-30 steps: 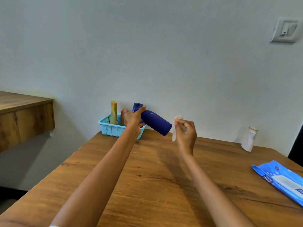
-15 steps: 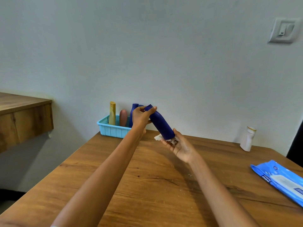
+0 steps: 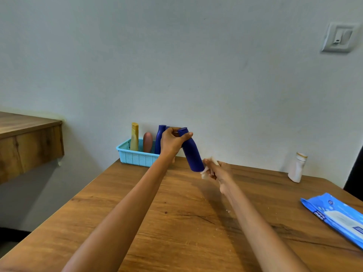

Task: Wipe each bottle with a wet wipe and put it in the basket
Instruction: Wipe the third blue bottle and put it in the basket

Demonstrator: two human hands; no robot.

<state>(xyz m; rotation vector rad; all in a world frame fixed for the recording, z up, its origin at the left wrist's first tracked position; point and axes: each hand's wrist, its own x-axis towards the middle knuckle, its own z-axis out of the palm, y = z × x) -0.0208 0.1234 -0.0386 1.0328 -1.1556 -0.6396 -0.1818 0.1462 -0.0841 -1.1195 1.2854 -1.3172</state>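
Above the worktop (image 3: 176, 222), the left hand (image 3: 171, 143) grips the blue bottle (image 3: 191, 154) at its cap end, its long axis tilted, cap up-left and base down-right. At the base, the right hand (image 3: 215, 170) pinches a wipe (image 3: 206, 172); blur hides the exact contact. Just behind the left hand lies the basket (image 3: 135, 157), holding three bottles, so that hand is nearer for placing. One white bottle (image 3: 297, 167) stands far right, unwiped.

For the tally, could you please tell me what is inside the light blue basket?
The basket holds a yellow bottle, a pinkish bottle and a dark blue bottle. The left hand covers its right end.
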